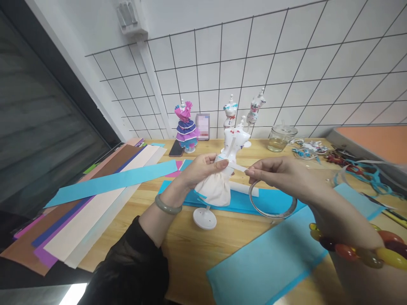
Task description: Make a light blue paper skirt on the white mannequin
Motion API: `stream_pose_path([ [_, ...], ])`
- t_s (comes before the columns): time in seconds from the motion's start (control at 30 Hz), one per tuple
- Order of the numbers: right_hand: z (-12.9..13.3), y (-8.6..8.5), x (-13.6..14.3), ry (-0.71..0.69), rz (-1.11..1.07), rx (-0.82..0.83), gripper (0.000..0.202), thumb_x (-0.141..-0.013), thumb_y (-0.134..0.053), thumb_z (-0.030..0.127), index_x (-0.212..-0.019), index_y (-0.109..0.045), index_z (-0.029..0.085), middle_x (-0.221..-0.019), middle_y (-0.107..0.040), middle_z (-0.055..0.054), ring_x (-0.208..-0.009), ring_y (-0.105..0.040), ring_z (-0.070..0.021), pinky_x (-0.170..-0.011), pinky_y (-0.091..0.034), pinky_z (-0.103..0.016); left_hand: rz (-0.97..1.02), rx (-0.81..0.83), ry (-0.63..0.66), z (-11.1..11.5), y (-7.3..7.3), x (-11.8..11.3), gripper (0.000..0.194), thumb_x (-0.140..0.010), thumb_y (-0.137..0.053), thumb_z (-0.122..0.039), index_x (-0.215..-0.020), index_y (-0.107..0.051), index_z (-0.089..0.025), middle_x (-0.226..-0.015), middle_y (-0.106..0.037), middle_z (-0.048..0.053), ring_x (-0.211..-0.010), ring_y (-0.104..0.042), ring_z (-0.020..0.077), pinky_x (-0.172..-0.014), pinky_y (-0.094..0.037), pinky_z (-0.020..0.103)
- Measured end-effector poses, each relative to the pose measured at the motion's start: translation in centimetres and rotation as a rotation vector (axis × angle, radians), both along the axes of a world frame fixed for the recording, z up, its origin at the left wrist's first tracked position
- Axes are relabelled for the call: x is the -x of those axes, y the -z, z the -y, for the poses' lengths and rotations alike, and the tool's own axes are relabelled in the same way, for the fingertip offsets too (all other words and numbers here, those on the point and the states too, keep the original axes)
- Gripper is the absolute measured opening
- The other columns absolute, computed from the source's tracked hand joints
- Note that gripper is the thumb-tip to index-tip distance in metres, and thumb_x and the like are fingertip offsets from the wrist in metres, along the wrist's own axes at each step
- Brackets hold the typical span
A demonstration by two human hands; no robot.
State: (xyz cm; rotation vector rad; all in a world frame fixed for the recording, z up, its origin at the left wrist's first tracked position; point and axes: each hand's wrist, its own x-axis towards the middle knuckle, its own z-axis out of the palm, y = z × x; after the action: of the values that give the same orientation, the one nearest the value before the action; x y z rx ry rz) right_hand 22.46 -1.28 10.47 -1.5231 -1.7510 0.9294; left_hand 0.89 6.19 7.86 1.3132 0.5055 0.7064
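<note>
My left hand (pixel 206 169) is closed around the waist of a small white dress form (pixel 233 142), which leans to the right with its round base (pixel 205 218) lower down. A gathered white skirt (pixel 216 188) with a bit of blue tape wraps its lower part. Between finger and thumb my right hand (pixel 273 171) pinches a strip of tape (pixel 238 167) that runs to the form's waist. A thin tape roll (pixel 273 217) hangs beneath the right fingers. Blue crepe paper (pixel 237 199) lies behind the skirt.
Coloured paper sheets (pixel 95 212) are piled at left under a blue strip (pixel 117 182). A dressed form (pixel 186 127), a phone (pixel 176 148), other small forms (pixel 254 108) and a glass jar (pixel 281 137) stand or lie along the wall. Scissors (pixel 370 176) are at right; light blue paper (pixel 267 258) lies in front.
</note>
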Motion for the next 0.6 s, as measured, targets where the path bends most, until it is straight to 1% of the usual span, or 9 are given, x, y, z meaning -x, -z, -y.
stream_pose_path([
  [0.13,-0.1,0.2,0.0,-0.011,-0.025,-0.014,0.044,-0.076,-0.062,0.062,-0.069,-0.070,0.020,-0.070,-0.070,-0.004,-0.059,-0.056,-0.0126,-0.047,-0.035,-0.024,0.021,0.032,0.009,0.2,0.0,-0.2,0.045,-0.068,-0.078,-0.043,-0.092,-0.063,-0.008,-0.082,-0.069,0.009,-0.070,-0.065,0.0140,-0.066,-0.049,0.026],
  [0.27,-0.1,0.3,0.1,-0.005,-0.018,-0.042,0.045,-0.076,-0.062,0.062,-0.065,-0.068,0.019,-0.064,-0.068,-0.003,-0.049,-0.048,-0.0090,-0.045,-0.033,-0.023,0.024,0.050,0.036,0.4,0.0,-0.3,0.048,-0.067,-0.078,-0.046,-0.094,-0.063,-0.009,-0.081,-0.069,0.010,-0.073,-0.066,0.0170,-0.065,-0.049,0.027],
  [0.4,-0.2,0.5,0.1,-0.040,-0.070,-0.046,0.043,-0.076,-0.062,0.061,-0.066,-0.066,0.019,-0.064,-0.067,-0.003,-0.053,-0.051,-0.0102,-0.046,-0.035,-0.023,0.022,0.072,0.054,0.6,0.1,-0.4,0.051,-0.064,-0.079,-0.048,-0.094,-0.063,-0.010,-0.080,-0.070,0.010,-0.074,-0.067,0.0183,-0.065,-0.050,0.028],
  [0.53,-0.4,0.7,0.1,-0.078,-0.120,-0.003,0.042,-0.076,-0.064,0.059,-0.065,-0.064,0.019,-0.061,-0.063,-0.001,-0.053,-0.049,-0.0099,-0.046,-0.035,-0.023,0.033,0.089,0.069,1.0,0.2,-0.5,0.053,-0.062,-0.080,-0.050,-0.093,-0.063,-0.010,-0.079,-0.070,0.011,-0.072,-0.068,0.0198,-0.064,-0.050,0.028],
  [0.6,-0.4,0.7,0.2,-0.101,-0.158,0.025,0.041,-0.076,-0.065,0.058,-0.063,-0.063,0.018,-0.061,-0.062,-0.001,-0.054,-0.050,-0.0102,-0.048,-0.035,-0.023,0.045,0.102,0.098,1.1,0.3,-0.6,0.053,-0.063,-0.079,-0.051,-0.092,-0.063,-0.010,-0.078,-0.070,0.011,-0.068,-0.067,0.0183,-0.062,-0.050,0.028],
])
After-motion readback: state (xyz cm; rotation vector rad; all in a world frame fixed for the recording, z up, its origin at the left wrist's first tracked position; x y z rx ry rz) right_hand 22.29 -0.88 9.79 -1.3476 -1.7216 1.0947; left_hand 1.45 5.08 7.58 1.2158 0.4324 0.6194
